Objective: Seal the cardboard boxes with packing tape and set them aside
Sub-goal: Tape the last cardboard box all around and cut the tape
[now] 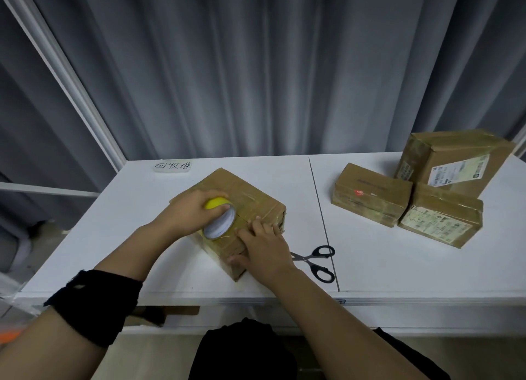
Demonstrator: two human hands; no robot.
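Box (pixel 244 190) sits skewed on the left half of the desk (pixel 398 271), one corner toward the front edge, both your hands on it. Your left hand (pixel 185 213) is curled round the yellow tape roll (pixel 220 223), which stands on edge on the box top, fingers over its rim. Your right hand (pixel 266 250) lies just beside the roll, fingers nearly flat and pressing on the top where the strip would leave the roll, thumb down the box's near face. It pins and does not clutch anything. Whether the strip's free end is under those fingertips is too small to tell. Step in hand, as I read it: laying tape along the top of this box, early in the run, since the roll stands toward the near end and much of the top lies beyond it. Next move calls for you to hold the end down firmly with the right hand while the left draws the roll across to the far edge, then smooth the strip and cut it. Scissors (pixel 314 261) lie near the front edge, just right of the box, blades hidden by your right wrist, so the cut needs one hand freed. Three other boxes (pixel 373 194) are bunched toward the far right corner, touching, glossy with tape, probably the set-aside pile. Small handwritten card (pixel 173 166) lies at the far edge on the left.
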